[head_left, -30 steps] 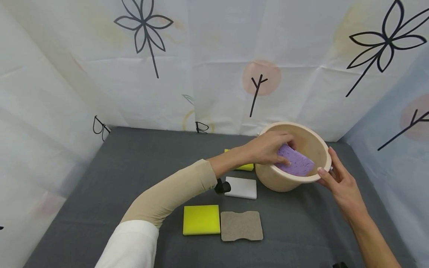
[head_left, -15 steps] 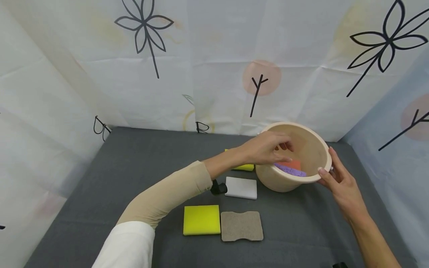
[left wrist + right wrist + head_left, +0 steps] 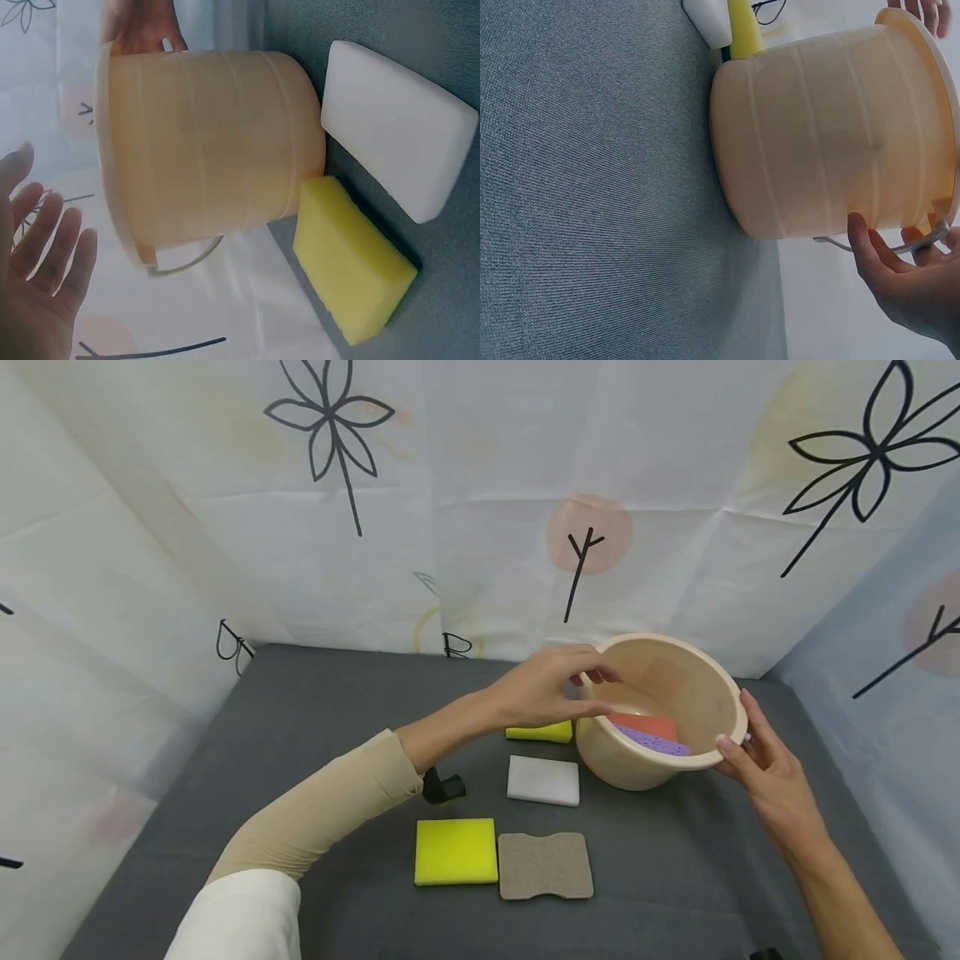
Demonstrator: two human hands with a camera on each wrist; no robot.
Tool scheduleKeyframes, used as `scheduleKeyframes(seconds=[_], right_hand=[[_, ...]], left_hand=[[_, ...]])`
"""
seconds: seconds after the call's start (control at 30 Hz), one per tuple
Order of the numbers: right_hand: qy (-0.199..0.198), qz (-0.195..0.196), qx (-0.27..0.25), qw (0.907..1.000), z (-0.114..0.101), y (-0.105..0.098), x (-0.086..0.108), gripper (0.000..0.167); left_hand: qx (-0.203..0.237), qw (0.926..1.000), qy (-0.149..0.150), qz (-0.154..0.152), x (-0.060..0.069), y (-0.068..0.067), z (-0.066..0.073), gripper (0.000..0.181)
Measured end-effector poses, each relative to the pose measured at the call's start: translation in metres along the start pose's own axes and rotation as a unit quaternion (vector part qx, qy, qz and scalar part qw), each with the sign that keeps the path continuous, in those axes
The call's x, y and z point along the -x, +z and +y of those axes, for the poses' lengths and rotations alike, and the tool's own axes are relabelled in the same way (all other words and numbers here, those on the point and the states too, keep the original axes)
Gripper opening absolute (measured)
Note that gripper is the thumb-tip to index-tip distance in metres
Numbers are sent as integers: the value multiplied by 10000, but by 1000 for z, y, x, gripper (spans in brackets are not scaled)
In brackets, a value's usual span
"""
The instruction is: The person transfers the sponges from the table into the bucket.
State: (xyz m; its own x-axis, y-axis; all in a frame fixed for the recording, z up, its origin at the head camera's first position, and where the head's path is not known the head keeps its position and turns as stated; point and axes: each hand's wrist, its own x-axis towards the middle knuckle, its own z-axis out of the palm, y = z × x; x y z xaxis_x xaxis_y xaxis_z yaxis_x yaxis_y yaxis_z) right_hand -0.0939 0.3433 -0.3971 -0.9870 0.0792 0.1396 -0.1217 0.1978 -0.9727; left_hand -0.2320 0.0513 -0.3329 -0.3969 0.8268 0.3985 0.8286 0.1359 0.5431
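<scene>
A beige bucket (image 3: 626,764) stands at the right of the table, a purple sponge (image 3: 651,741) and an orange-red piece (image 3: 643,724) inside it. My left hand (image 3: 551,687) hovers over the bucket's left rim, fingers spread and holding nothing; the left wrist view shows that hand (image 3: 45,277) beside the bucket (image 3: 217,142). With thumb and fingers, my right hand (image 3: 768,777) grips the right rim. In the right wrist view the hand (image 3: 915,289) lies around the rim near the wire handle (image 3: 922,241).
Left of the bucket lie a yellow sponge (image 3: 538,732) and a white sponge (image 3: 543,780). Nearer the front are a yellow square sponge (image 3: 456,852) and a grey-brown sponge (image 3: 545,866) side by side. A patterned cloth wall (image 3: 487,552) stands behind the grey table (image 3: 352,693).
My left hand has let go of the purple sponge, which dropped into the bucket, and has drawn back left to the rim. My right hand has kept its hold.
</scene>
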Motion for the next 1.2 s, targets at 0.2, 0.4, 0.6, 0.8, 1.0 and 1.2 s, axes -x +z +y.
scheduleKeyframes(seconds=[0.2, 0.4, 0.6, 0.8, 1.0, 1.2], right_hand=[[-20, -51, -10, 10000, 1, -2, 0, 74], [41, -14, 164, 9999, 2, -3, 0, 74], [92, 4, 373, 9993, 1, -3, 0, 75], [143, 24, 680, 9976, 1, -3, -1, 74], [133, 4, 734, 9972, 0, -3, -1, 74], [96, -32, 597, 9982, 0, -2, 0, 74]], left_hand=[[-159, 9999, 67, 11, 18, -8, 3, 38], [-421, 9990, -101, -54, 43, -8, 7, 46], [-549, 9982, -225, -54, 70, -6, 8, 59], [-737, 9970, -249, -41, 96, -4, 7, 70], [-854, 9958, -330, 20, 122, -3, 9, 77], [-924, 9939, -603, 54, 149, 1, 10, 83]])
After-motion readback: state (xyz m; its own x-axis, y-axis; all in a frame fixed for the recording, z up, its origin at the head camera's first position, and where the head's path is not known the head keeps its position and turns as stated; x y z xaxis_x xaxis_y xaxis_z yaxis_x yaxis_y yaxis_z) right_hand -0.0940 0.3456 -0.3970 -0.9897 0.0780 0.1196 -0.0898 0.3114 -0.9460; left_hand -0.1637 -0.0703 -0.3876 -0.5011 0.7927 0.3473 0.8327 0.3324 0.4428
